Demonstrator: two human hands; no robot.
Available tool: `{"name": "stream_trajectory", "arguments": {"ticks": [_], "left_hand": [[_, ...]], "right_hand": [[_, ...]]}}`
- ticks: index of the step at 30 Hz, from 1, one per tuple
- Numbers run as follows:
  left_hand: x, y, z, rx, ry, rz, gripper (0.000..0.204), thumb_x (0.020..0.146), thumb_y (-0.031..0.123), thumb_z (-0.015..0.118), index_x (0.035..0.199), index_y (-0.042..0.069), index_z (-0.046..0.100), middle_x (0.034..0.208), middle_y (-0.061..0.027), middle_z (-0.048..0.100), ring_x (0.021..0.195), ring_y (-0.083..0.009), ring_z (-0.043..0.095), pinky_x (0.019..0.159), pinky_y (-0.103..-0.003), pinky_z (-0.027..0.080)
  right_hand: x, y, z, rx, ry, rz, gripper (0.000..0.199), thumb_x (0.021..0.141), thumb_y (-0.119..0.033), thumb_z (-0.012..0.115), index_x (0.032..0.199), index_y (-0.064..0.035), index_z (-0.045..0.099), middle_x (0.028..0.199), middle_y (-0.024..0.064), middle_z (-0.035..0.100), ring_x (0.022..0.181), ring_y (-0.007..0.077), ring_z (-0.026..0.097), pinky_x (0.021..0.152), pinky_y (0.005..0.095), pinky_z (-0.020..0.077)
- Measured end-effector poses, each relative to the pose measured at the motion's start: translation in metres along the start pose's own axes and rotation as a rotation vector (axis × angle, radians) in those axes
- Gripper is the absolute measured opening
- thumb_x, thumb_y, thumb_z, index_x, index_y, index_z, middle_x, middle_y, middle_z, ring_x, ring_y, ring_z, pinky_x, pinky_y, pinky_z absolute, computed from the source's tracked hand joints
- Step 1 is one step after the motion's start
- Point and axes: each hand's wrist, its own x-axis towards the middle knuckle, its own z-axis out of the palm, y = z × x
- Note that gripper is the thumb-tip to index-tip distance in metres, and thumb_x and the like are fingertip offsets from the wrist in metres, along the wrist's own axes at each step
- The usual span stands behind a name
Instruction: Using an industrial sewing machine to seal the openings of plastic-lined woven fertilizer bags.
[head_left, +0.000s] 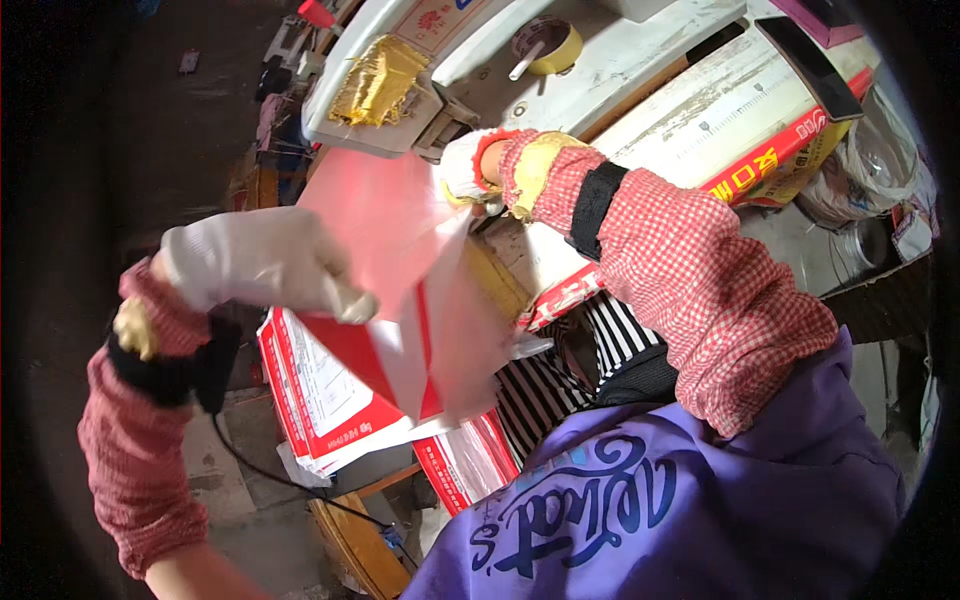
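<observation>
A red and white printed bag or sheet (370, 215), blurred by motion, slopes between my hands below a white sewing machine (480, 60). My left hand (262, 262), in a white glove, lies across its left side with fingers curled in against it. My right hand (470, 165), in a white glove with a red cuff, is at the bag's far right edge, close under the machine's head. Its fingers are hidden from view. Beneath the moving bag lies a stack of similar red and white bags (325, 395).
A yellow tape roll (555, 48) with a white stick in it rests on the machine. Gold woven cloth (378, 82) hangs at its left end. A dark phone (808, 65) lies at the far right, near a clear plastic bag (875, 165). A black cable (270, 470) trails from my left wrist.
</observation>
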Motion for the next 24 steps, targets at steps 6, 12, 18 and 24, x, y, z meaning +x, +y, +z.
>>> {"name": "stream_trajectory", "arguments": {"ticks": [6, 12, 18, 24], "left_hand": [[0.004, 0.014, 0.059, 0.226, -0.262, 0.102, 0.055, 0.076, 0.054, 0.058, 0.093, 0.002, 0.064, 0.087, -0.0159, 0.064, 0.084, -0.031, 0.06, 0.074, -0.039, 0.046], [-0.012, 0.023, 0.114, 0.46, 0.11, 0.307, 0.011, 0.067, 0.016, 0.058, 0.069, 0.008, 0.065, 0.065, -0.0118, 0.06, 0.065, -0.0278, 0.06, 0.056, -0.035, 0.049], [0.06, 0.097, 0.159, 0.517, 0.488, 1.109, 0.009, 0.059, 0.014, 0.061, 0.066, 0.009, 0.063, 0.062, -0.0071, 0.059, 0.053, -0.0265, 0.058, 0.047, -0.036, 0.047], [0.05, 0.07, 0.135, 0.308, 0.239, 0.7, 0.018, 0.07, 0.018, 0.062, 0.085, 0.01, 0.059, 0.066, -0.0046, 0.058, 0.062, -0.0234, 0.06, 0.054, -0.033, 0.048]], "right_hand": [[0.004, -0.007, 0.024, -0.14, 0.203, -0.006, 0.021, 0.059, -0.026, 0.067, 0.078, -0.0163, 0.069, 0.076, 0.0061, 0.066, 0.07, 0.0197, 0.063, 0.06, 0.0358, 0.0486], [-0.027, -0.001, 0.035, -0.188, 0.424, -0.133, 0.015, 0.062, -0.025, 0.066, 0.074, -0.0162, 0.066, 0.078, 0.007, 0.065, 0.072, 0.022, 0.064, 0.059, 0.0342, 0.0496], [-0.074, -0.07, 0.102, -0.312, 0.8, 0.218, 0.009, 0.07, -0.015, 0.06, 0.076, -0.0117, 0.065, 0.065, 0.0033, 0.062, 0.069, 0.0215, 0.061, 0.063, 0.0368, 0.0478], [-0.087, -0.066, 0.127, -0.195, 0.544, 0.393, 0.046, 0.079, -0.009, 0.045, 0.125, -0.0055, 0.042, 0.082, 0.0119, 0.056, 0.063, 0.0223, 0.058, 0.035, 0.0384, 0.04]]}}
